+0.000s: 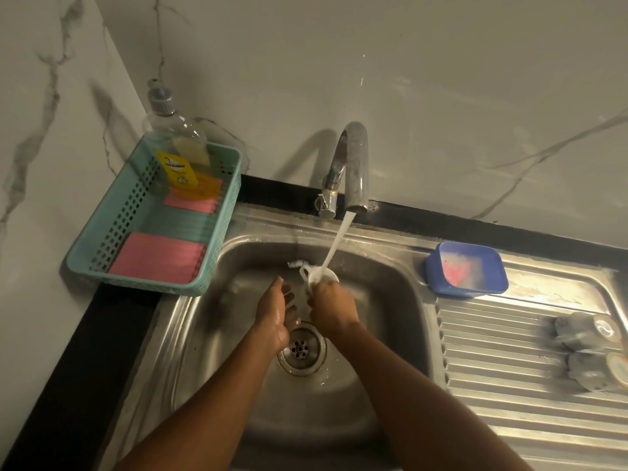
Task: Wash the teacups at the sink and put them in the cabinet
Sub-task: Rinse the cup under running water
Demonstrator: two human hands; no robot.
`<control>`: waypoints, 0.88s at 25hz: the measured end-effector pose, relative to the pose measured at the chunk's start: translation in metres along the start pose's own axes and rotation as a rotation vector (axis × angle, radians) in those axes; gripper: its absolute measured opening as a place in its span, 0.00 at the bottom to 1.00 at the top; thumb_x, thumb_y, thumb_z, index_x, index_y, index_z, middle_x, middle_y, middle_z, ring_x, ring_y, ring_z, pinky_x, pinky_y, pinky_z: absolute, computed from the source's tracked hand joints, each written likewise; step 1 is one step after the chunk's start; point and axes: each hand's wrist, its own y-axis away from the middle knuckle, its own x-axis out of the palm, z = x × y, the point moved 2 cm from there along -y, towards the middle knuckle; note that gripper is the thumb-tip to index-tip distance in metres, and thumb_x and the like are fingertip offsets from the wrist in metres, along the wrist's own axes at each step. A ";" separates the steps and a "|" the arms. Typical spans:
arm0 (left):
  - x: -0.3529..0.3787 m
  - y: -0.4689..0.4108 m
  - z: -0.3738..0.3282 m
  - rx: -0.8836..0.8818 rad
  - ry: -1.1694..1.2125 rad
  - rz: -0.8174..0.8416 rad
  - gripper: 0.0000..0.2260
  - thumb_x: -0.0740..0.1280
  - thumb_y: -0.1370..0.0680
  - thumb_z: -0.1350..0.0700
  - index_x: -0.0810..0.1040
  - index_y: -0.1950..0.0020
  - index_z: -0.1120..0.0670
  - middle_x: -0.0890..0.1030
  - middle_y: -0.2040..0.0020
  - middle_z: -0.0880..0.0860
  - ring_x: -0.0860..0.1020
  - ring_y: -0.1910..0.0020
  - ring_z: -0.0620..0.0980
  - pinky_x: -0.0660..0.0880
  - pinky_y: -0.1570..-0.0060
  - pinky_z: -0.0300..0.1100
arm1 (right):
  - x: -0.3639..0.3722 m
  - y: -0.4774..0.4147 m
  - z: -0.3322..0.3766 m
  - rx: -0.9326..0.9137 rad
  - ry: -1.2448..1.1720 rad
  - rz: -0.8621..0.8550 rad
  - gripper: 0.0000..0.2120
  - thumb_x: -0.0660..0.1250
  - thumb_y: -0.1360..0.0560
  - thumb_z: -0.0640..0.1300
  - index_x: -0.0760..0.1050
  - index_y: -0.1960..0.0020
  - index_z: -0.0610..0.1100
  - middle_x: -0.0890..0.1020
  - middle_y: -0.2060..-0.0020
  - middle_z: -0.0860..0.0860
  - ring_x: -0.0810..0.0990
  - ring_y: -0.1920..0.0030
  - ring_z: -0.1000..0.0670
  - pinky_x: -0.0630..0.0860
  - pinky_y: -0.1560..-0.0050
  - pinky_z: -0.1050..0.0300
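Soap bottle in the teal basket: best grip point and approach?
Grip the soap bottle by its clear shoulder under the pump, coming from the front right. Its lower body sits inside the teal basket, and it leans toward the wall corner behind.

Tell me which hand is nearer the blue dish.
Right. The right hand, gripping the teacup, is left of the blue dish; the left hand is farther left, beside the drain.

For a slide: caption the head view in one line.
Right hand holds a white teacup under the running tap; left hand open beside it.
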 end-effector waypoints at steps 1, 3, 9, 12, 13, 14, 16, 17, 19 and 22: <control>0.000 -0.002 0.000 -0.005 0.005 -0.002 0.19 0.61 0.17 0.43 0.81 0.43 0.56 0.84 0.45 0.60 0.81 0.43 0.60 0.73 0.33 0.58 | -0.002 -0.001 0.003 -0.020 0.010 -0.003 0.10 0.64 0.20 0.38 0.77 0.40 0.42 0.83 0.46 0.46 0.83 0.48 0.47 0.79 0.51 0.55; 0.000 -0.005 0.002 -0.007 0.027 0.017 0.20 0.61 0.18 0.42 0.81 0.42 0.56 0.84 0.42 0.61 0.81 0.39 0.62 0.73 0.33 0.60 | -0.004 0.000 0.005 -0.015 -0.004 -0.011 0.10 0.65 0.20 0.39 0.76 0.39 0.43 0.83 0.46 0.46 0.83 0.48 0.47 0.80 0.50 0.55; 0.001 -0.003 0.005 0.027 0.047 0.057 0.19 0.59 0.17 0.43 0.81 0.41 0.56 0.83 0.42 0.61 0.80 0.40 0.60 0.74 0.35 0.60 | -0.007 0.004 0.008 -0.028 -0.009 -0.039 0.10 0.66 0.20 0.41 0.76 0.39 0.42 0.83 0.45 0.45 0.83 0.48 0.46 0.80 0.49 0.54; 0.004 -0.001 0.004 0.025 0.089 0.093 0.22 0.59 0.17 0.42 0.81 0.38 0.58 0.84 0.42 0.61 0.80 0.40 0.59 0.75 0.35 0.58 | -0.015 0.001 0.009 -0.076 -0.059 -0.082 0.10 0.67 0.21 0.41 0.77 0.40 0.43 0.83 0.47 0.44 0.83 0.46 0.44 0.79 0.48 0.52; 0.006 0.000 0.002 0.023 0.106 0.115 0.23 0.59 0.17 0.41 0.81 0.38 0.58 0.84 0.42 0.60 0.80 0.40 0.58 0.75 0.37 0.57 | -0.017 0.000 0.009 -0.107 -0.050 -0.081 0.10 0.68 0.21 0.43 0.77 0.41 0.43 0.83 0.47 0.44 0.83 0.46 0.43 0.78 0.47 0.52; 0.007 0.001 -0.001 0.028 0.117 0.136 0.23 0.59 0.17 0.41 0.81 0.38 0.58 0.84 0.43 0.60 0.80 0.42 0.57 0.76 0.39 0.56 | -0.018 -0.001 0.008 -0.122 -0.059 -0.081 0.11 0.69 0.22 0.46 0.79 0.41 0.43 0.84 0.47 0.44 0.83 0.46 0.43 0.78 0.47 0.52; 0.008 -0.001 -0.002 0.038 0.144 0.183 0.23 0.63 0.19 0.40 0.80 0.37 0.58 0.83 0.42 0.60 0.81 0.44 0.57 0.77 0.44 0.54 | -0.019 0.002 0.000 -0.093 -0.253 -0.119 0.12 0.73 0.24 0.48 0.81 0.44 0.43 0.84 0.50 0.44 0.83 0.49 0.45 0.78 0.50 0.55; 0.008 -0.002 -0.002 0.032 0.162 0.207 0.24 0.65 0.20 0.41 0.80 0.35 0.58 0.83 0.40 0.60 0.82 0.44 0.56 0.77 0.43 0.54 | -0.020 0.006 -0.004 -0.047 -0.439 -0.183 0.13 0.76 0.27 0.47 0.80 0.46 0.44 0.84 0.50 0.46 0.83 0.51 0.47 0.78 0.52 0.58; 0.012 -0.003 -0.003 0.025 0.174 0.236 0.24 0.66 0.20 0.43 0.79 0.33 0.59 0.82 0.37 0.61 0.82 0.41 0.57 0.74 0.35 0.55 | -0.016 0.015 -0.010 0.102 -0.768 -0.382 0.20 0.80 0.32 0.47 0.73 0.47 0.47 0.78 0.50 0.51 0.79 0.51 0.53 0.78 0.54 0.62; 0.019 -0.001 0.000 0.053 0.081 0.148 0.20 0.64 0.18 0.43 0.82 0.39 0.58 0.85 0.44 0.62 0.84 0.43 0.59 0.77 0.36 0.58 | 0.002 0.013 -0.012 0.296 -1.138 -0.405 0.26 0.79 0.31 0.48 0.70 0.39 0.48 0.76 0.43 0.52 0.76 0.42 0.54 0.78 0.48 0.62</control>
